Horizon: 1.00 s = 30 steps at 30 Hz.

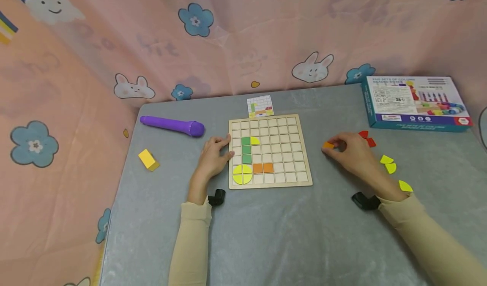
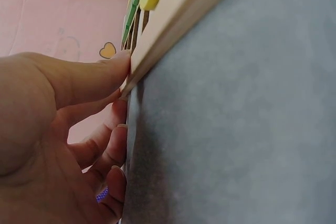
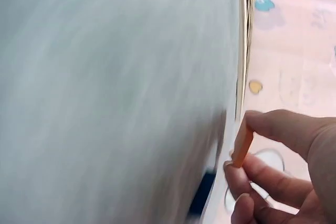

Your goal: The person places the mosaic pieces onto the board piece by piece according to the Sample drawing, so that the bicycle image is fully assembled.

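Note:
My left hand (image 1: 212, 157) rests at the left edge of a wooden grid board (image 1: 281, 184), thumb and fingertips touching its rim (image 2: 157, 43). Between thumb and fingers, my right hand (image 1: 351, 155) pinches an orange square tile (image 1: 328, 145), held to the right of the board; the right wrist view shows the tile (image 3: 243, 142) edge-on. On the board lie green squares (image 1: 246, 150) in a column, a yellow quarter-circle (image 1: 255, 140) beside the top one, yellow quarters forming a circle (image 1: 242, 174) at lower left, and two orange squares (image 1: 263, 168).
A small pattern card (image 1: 260, 106) lies behind the board. Red pieces (image 1: 370, 142) and yellow quarter-circles (image 1: 390, 168) lie around my right hand and wrist. A boxed set (image 1: 418, 104) is at back right; a purple microphone (image 1: 171, 125) and yellow block (image 1: 149, 160) are at left.

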{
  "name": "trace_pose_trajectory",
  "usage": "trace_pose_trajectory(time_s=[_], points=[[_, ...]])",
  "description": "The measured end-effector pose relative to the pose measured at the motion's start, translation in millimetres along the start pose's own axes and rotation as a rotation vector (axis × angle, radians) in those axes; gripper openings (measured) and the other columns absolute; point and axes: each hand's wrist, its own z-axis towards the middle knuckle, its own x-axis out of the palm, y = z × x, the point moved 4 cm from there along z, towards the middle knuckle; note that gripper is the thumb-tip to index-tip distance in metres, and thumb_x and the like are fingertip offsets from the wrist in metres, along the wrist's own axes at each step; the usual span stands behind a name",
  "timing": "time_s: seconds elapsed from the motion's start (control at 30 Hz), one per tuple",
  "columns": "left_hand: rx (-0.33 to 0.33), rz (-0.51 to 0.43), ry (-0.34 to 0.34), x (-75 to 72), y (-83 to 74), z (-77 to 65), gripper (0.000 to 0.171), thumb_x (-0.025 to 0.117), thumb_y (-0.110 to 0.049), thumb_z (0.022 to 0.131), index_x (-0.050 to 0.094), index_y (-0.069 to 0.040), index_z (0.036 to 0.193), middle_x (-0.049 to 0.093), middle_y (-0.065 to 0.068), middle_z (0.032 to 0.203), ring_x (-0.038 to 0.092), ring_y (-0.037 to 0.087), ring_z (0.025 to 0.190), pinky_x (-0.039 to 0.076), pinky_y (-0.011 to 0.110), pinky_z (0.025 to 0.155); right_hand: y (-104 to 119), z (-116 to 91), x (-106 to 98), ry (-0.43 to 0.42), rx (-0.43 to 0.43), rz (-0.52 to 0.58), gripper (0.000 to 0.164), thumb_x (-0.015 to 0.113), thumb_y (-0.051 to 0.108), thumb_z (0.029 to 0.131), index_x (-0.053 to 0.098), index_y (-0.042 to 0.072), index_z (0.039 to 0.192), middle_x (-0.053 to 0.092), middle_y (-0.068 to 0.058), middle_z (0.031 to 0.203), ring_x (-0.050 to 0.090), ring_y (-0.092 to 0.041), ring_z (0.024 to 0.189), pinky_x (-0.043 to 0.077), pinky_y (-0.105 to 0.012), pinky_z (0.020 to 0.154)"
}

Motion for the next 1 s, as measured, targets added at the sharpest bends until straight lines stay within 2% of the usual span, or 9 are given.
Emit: trace_pose_trajectory(time_s=[0.23,0.4,0.6,0.77,1.0], points=[[0.002,-0.003,0.002,0.0,0.0,-0.2,0.062,0.069,-0.023,0.105,0.045,-0.017,0.161,0.049,0.016,0.153,0.043,0.034,0.141,0.032,0.054,0.12,38.6,1.2,22.9,0.023,-0.179,0.018,0.031,0.084,0.02,0.092,0.076,0.0,0.114,0.069,-0.017,0.107,0.054,-0.034,0.103,0.045,-0.051,0.092],[0.001,-0.003,0.012,-0.5,-0.4,0.0,0.062,0.069,-0.024,0.105,0.044,-0.018,0.162,0.048,0.015,0.153,0.042,0.034,0.142,0.032,0.053,0.121,64.0,-1.5,42.4,0.087,-0.268,0.058,0.028,0.086,0.021,0.091,0.078,0.004,0.112,0.069,-0.015,0.111,0.056,-0.031,0.104,0.048,-0.048,0.09],[0.004,-0.002,0.006,-0.5,0.5,0.2,0.063,0.069,-0.023,0.104,0.044,-0.017,0.162,0.049,0.016,0.152,0.042,0.035,0.141,0.032,0.054,0.121,82.3,-4.1,61.0,0.17,-0.32,0.041,0.024,0.087,0.021,0.089,0.081,0.009,0.109,0.07,-0.007,0.11,0.059,-0.026,0.103,0.049,-0.045,0.09],[-0.001,-0.003,0.013,-0.4,0.6,0.0,0.062,0.069,-0.023,0.105,0.044,-0.018,0.162,0.048,0.016,0.152,0.042,0.035,0.141,0.032,0.053,0.121,90.7,-4.8,66.8,0.183,-0.358,0.016,0.023,0.089,0.02,0.087,0.083,0.01,0.107,0.07,-0.004,0.105,0.059,-0.024,0.101,0.05,-0.044,0.088],[-0.005,-0.003,0.011,-0.7,-0.2,0.2,0.062,0.069,-0.023,0.104,0.045,-0.018,0.161,0.049,0.015,0.152,0.043,0.034,0.141,0.032,0.052,0.121,95.5,-4.6,69.6,0.198,-0.35,0.006,0.025,0.089,0.019,0.086,0.082,0.011,0.108,0.07,-0.006,0.112,0.06,-0.028,0.111,0.051,-0.051,0.098]])
